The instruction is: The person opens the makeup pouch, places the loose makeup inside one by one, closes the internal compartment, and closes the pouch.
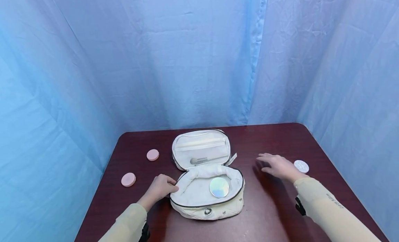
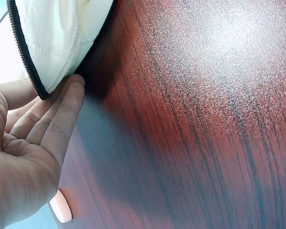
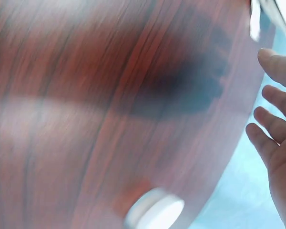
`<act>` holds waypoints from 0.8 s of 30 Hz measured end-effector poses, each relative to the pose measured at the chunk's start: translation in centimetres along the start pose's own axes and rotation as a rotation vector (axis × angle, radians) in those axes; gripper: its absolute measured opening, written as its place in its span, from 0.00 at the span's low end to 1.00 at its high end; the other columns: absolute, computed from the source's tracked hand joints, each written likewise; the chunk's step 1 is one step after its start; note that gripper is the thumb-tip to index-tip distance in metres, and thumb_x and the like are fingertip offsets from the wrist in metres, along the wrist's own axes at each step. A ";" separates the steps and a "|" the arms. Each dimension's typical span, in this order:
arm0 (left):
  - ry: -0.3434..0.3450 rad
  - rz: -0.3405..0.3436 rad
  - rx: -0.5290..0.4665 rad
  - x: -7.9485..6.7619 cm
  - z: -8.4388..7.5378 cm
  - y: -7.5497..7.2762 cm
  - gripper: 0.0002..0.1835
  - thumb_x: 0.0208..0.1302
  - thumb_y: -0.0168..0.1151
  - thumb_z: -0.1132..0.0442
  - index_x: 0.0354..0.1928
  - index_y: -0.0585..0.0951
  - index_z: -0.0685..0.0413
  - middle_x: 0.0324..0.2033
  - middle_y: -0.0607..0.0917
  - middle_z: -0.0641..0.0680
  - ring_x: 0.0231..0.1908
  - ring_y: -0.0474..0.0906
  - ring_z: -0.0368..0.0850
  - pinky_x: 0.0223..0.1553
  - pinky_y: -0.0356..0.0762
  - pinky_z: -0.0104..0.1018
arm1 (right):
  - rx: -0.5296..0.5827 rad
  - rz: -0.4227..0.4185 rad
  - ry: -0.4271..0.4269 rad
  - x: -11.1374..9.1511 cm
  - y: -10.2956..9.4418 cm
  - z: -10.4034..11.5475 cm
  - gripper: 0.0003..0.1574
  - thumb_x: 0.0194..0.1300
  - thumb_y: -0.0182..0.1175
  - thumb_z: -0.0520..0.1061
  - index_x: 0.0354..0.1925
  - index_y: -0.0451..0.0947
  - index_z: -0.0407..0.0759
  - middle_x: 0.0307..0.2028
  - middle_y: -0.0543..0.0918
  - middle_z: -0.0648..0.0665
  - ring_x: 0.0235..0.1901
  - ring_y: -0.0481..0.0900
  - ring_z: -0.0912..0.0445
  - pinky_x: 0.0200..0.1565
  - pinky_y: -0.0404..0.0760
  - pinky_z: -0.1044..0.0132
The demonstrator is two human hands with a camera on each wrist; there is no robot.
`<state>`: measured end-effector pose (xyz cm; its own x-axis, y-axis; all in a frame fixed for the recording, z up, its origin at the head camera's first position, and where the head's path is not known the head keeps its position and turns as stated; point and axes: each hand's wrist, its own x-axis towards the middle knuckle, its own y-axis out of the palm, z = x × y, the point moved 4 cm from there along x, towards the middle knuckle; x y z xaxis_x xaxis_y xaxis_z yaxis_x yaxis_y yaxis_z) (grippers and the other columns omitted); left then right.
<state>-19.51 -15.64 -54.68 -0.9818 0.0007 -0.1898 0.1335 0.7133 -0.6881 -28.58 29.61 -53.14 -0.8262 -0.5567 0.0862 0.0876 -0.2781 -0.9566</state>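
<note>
A white cosmetic bag (image 1: 207,214) lies unzipped on the table, its lid folded back. My left hand (image 1: 160,189) pinches the bag's left rim; in the left wrist view the thumb is on the zipper side and the fingers (image 2: 62,112) are outside. Inside the bag sits a round iridescent disc (image 1: 219,187). The lid's clear pocket holds a makeup brush (image 1: 199,161). To the right of the bag, my right hand (image 1: 277,165) is held over the table with fingers (image 3: 274,124) spread and nothing in them. A round white case (image 1: 301,166) lies beside that wrist.
Two round pink cases, one farther back (image 1: 152,155) and one nearer (image 1: 128,179), lie left of the bag. The dark red table (image 1: 258,214) has rounded back corners. Blue curtains (image 1: 199,61) hang behind it and on both sides.
</note>
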 end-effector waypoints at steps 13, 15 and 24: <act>0.015 -0.006 0.018 -0.1 0.1 0.0 0.11 0.52 0.75 0.67 0.38 0.89 0.63 0.32 0.89 0.54 0.24 0.81 0.40 0.27 0.81 0.34 | 0.065 -0.005 0.234 -3.8 -1.4 -6.4 0.33 0.66 0.68 0.40 0.67 0.73 0.33 0.70 0.65 0.23 0.70 0.59 0.25 0.63 0.65 0.29; 0.014 -0.009 0.018 -0.1 0.1 -0.1 0.10 0.52 0.75 0.67 0.38 0.89 0.63 0.32 0.89 0.54 0.24 0.81 0.40 0.27 0.81 0.34 | 0.064 0.002 0.251 -4.1 -1.5 -7.0 0.33 0.66 0.67 0.40 0.67 0.73 0.33 0.70 0.65 0.23 0.70 0.58 0.25 0.63 0.64 0.28; 0.012 -0.007 -0.008 -0.2 0.0 -0.1 0.10 0.53 0.75 0.68 0.38 0.89 0.64 0.31 0.88 0.54 0.24 0.81 0.42 0.27 0.81 0.36 | 0.053 0.001 0.339 -5.8 -1.5 -9.2 0.32 0.67 0.65 0.43 0.65 0.74 0.32 0.68 0.66 0.21 0.66 0.62 0.23 0.61 0.64 0.26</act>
<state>-19.34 -15.67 -54.56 -0.9843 0.0037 -0.1763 0.1252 0.7188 -0.6839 -29.02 40.46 -54.80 -0.9633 -0.2678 -0.0207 0.1098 -0.3226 -0.9401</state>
